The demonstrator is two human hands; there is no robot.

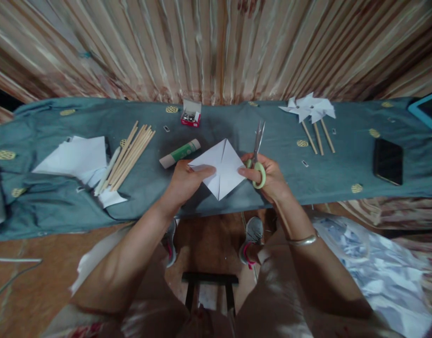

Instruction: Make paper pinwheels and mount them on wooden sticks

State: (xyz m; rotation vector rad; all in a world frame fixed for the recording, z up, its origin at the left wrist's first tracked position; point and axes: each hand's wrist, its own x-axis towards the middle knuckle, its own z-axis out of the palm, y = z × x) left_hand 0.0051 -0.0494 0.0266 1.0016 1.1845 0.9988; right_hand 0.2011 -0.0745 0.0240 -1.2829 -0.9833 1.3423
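Note:
My left hand (pixel 188 180) pinches the left corner of a white square of paper (pixel 223 166) with fold creases, held over the table's near edge. Holding a pair of scissors (pixel 257 152) with pale green handles, my right hand (pixel 268 178) has fingers through the loops and blades pointing away; its thumb touches the paper's right corner. A glue stick (pixel 180 153) lies just beyond my left hand.
On the teal cloth (pixel 237 117): a bundle of wooden sticks (pixel 129 155), white paper sheets (pixel 77 159), a small red box of pins (pixel 190 115), finished paper pinwheels (pixel 309 110) on sticks, a black phone (pixel 388 161), a blue tablet (pixel 427 109). A curtain hangs behind.

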